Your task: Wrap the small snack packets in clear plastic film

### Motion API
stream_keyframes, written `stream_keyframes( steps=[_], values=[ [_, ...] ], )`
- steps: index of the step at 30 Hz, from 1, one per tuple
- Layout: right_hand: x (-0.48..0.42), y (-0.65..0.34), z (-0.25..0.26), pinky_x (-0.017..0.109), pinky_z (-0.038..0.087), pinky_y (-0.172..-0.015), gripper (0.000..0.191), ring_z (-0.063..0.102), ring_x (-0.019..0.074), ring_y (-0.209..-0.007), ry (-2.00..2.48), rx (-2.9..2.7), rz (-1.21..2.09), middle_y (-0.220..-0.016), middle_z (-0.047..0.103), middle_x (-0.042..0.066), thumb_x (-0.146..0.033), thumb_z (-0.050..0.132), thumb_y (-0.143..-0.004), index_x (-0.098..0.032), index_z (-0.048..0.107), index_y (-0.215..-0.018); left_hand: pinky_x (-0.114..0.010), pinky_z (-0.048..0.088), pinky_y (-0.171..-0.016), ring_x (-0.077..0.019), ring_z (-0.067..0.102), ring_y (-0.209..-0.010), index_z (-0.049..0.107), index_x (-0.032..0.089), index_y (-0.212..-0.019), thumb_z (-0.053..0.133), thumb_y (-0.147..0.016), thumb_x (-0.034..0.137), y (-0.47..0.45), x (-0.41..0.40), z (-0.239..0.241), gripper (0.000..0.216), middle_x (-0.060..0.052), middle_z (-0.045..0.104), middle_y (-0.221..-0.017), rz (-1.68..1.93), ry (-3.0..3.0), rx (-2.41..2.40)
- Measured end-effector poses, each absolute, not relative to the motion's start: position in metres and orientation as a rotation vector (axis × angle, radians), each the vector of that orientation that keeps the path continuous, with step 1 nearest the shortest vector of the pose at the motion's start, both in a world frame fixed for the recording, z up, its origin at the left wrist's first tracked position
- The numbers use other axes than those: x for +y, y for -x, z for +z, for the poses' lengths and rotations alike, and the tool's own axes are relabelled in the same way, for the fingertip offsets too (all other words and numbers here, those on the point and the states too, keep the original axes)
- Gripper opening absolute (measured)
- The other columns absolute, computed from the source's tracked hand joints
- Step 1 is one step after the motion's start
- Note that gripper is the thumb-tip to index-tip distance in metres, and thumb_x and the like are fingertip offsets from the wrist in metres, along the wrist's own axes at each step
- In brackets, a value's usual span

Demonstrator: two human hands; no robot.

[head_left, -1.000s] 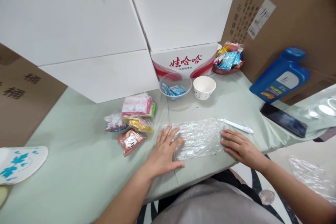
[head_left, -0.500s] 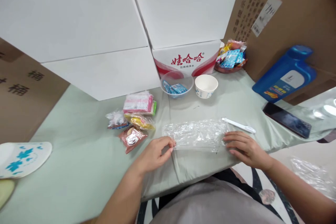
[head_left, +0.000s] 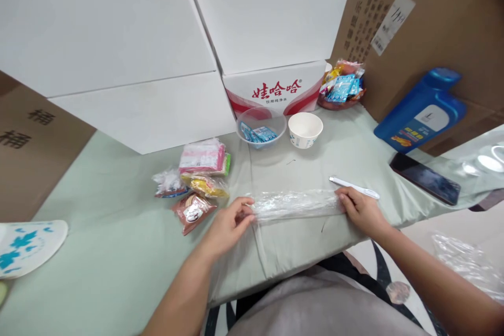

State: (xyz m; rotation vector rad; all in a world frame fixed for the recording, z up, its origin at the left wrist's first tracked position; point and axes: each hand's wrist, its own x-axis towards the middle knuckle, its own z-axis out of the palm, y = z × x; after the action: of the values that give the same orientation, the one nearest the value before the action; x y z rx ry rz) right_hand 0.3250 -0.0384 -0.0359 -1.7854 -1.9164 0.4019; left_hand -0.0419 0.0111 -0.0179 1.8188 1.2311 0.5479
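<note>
A clear plastic bag (head_left: 297,205), folded into a narrow crinkled strip, lies crosswise on the cloth-covered table. My left hand (head_left: 232,223) has its thumb and fingertips curled at the strip's left end. At the opposite end, my right hand (head_left: 360,211) pinches the plastic between thumb and fingers. Just behind the right hand lies a slim white tool (head_left: 354,187) that looks like a utility knife, its lower edge partly covered by the fingers. Several packaged snacks (head_left: 199,184) are piled left of the strip.
Behind the strip stand a clear bowl (head_left: 261,128) holding blue packets and a white paper bowl (head_left: 305,130). White boxes (head_left: 177,115) rise at the back. To the right are a blue bottle (head_left: 421,115), a phone (head_left: 425,178) and a bowl of snacks (head_left: 342,84).
The plastic bag has become narrower from front to back. My right hand has gone from resting spread at its right end to pinching it; my left hand stays at the left end.
</note>
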Motion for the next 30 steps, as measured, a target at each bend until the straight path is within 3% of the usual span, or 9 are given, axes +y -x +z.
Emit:
stream_keyframes(
  steps=[5, 9, 15, 19, 22, 27, 30],
  values=[
    [-0.034, -0.314, -0.049, 0.031, 0.05, -0.07, 0.022, 0.068, 0.0208, -0.079, 1.871, -1.869, 0.13, -0.09, 0.072, 0.004, -0.032, 0.044, -0.093, -0.021, 0.063, -0.094, -0.027, 0.051, -0.06, -0.0154, 0.065, -0.059, 0.055, 0.02, -0.105, 0.053, -0.084, 0.038, 0.036, 0.017, -0.039, 0.028, 0.003, 0.064, -0.072, 0.698, -1.753, 1.518],
    [-0.033, -0.31, -0.057, 0.03, 0.046, -0.063, 0.022, 0.066, 0.0209, -0.075, 1.914, -1.936, -0.125, -0.088, 0.07, 0.006, -0.031, 0.046, -0.094, -0.018, 0.064, -0.095, -0.027, 0.049, -0.063, -0.0166, 0.065, -0.064, 0.059, 0.021, -0.101, 0.053, -0.084, 0.032, 0.027, 0.016, -0.049, 0.021, 0.002, 0.065, -0.072, 0.679, -1.998, 1.692],
    [-0.031, -0.314, -0.056, 0.04, 0.047, -0.084, 0.029, 0.057, 0.0287, -0.092, 1.844, -2.066, -0.362, -0.096, 0.063, 0.014, -0.034, 0.047, -0.094, -0.011, 0.062, -0.106, -0.029, 0.048, -0.064, -0.0186, 0.064, -0.069, 0.059, 0.016, -0.106, 0.053, -0.088, 0.028, 0.022, 0.013, -0.05, 0.023, -0.004, 0.066, -0.082, 0.827, -2.294, 1.898],
    [-0.032, -0.316, -0.055, 0.041, 0.048, -0.078, 0.022, 0.057, 0.0271, -0.083, 1.815, -2.091, -0.297, -0.083, 0.061, 0.01, -0.033, 0.045, -0.095, -0.017, 0.06, -0.088, -0.029, 0.049, -0.071, -0.0182, 0.063, -0.077, 0.062, 0.018, -0.094, 0.048, -0.092, 0.02, 0.019, 0.006, -0.044, 0.015, -0.006, 0.065, -0.085, 0.984, -2.633, 1.614],
    [-0.035, -0.317, -0.048, 0.04, 0.05, -0.078, 0.018, 0.06, 0.0255, -0.086, 1.737, -2.043, -0.153, -0.087, 0.062, 0.01, -0.029, 0.045, -0.095, -0.02, 0.054, -0.083, -0.032, 0.049, -0.08, -0.0193, 0.062, -0.089, 0.064, 0.019, -0.102, 0.048, -0.094, 0.021, 0.01, 0.0, -0.041, 0.018, -0.007, 0.068, -0.096, 0.78, -2.828, 1.13],
    [-0.051, -0.318, -0.02, 0.029, 0.052, -0.067, 0.009, 0.065, 0.0205, -0.098, 1.529, -2.015, 0.273, -0.111, 0.065, 0.01, -0.02, 0.044, -0.092, -0.022, 0.052, -0.091, -0.047, 0.039, -0.098, -0.0286, 0.052, -0.117, 0.059, 0.02, -0.12, 0.053, -0.094, 0.034, 0.003, -0.002, -0.043, 0.03, -0.011, 0.06, -0.129, 0.493, -2.856, 1.074],
    [-0.063, -0.314, 0.004, 0.025, 0.052, -0.066, 0.026, 0.066, 0.0174, -0.099, 1.407, -2.159, 0.608, -0.129, 0.059, 0.01, -0.013, 0.043, -0.09, -0.024, 0.057, -0.109, -0.05, 0.033, -0.103, -0.0304, 0.046, -0.125, 0.058, 0.019, -0.123, 0.05, -0.095, 0.033, 0.003, -0.005, -0.043, 0.032, -0.012, 0.057, -0.133, 0.527, -2.837, 1.079]
  ],
)
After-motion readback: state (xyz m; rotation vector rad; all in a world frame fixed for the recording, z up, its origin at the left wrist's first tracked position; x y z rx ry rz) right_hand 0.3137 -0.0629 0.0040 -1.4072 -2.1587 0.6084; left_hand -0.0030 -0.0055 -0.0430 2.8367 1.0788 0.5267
